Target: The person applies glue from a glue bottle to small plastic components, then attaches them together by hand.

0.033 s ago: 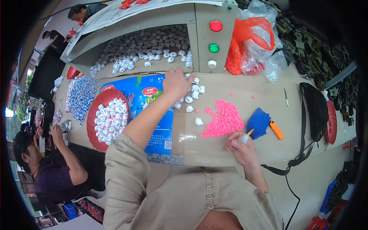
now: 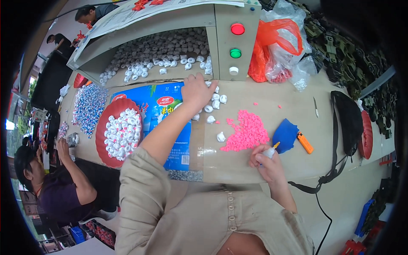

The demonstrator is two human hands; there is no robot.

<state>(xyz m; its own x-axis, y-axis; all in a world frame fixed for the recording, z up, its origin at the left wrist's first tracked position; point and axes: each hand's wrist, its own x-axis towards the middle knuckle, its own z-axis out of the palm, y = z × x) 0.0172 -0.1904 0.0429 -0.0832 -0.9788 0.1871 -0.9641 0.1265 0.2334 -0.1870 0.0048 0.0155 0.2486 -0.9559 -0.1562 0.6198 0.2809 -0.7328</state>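
Observation:
My left hand (image 2: pixel 196 92) reaches to the front edge of a grey box-like machine (image 2: pixel 236 42), fingers stretched and thumb apart. Around its thumb and palm lie several small white pieces (image 2: pixel 216 104); the underside of the hand is hidden. Closed in my right hand (image 2: pixel 267 163) is a small glue bottle (image 2: pixel 269 153), its yellow tip pointing up and right. Just beyond that tip lies a blue scrap (image 2: pixel 285 135), with an orange box cutter (image 2: pixel 305 143) beside it. Left of the bottle spreads a pile of pink pieces (image 2: pixel 246 131). One white piece (image 2: pixel 221 137) sits at the pile's left side.
Many white pieces (image 2: pixel 157 46) fill the machine's opening. A red scalloped tray (image 2: pixel 102 142) of white-and-pink pieces stands on the left, near blue-and-white beads (image 2: pixel 88 106). Plastic bags (image 2: pixel 280 46) and a black pouch (image 2: pixel 345 123) lie right. A co-worker (image 2: pixel 63 187) sits at left.
My left forearm and sleeve have shifted slightly right, the hand staying at the machine's edge. The view has moved a little; my right hand still holds the glue bottle.

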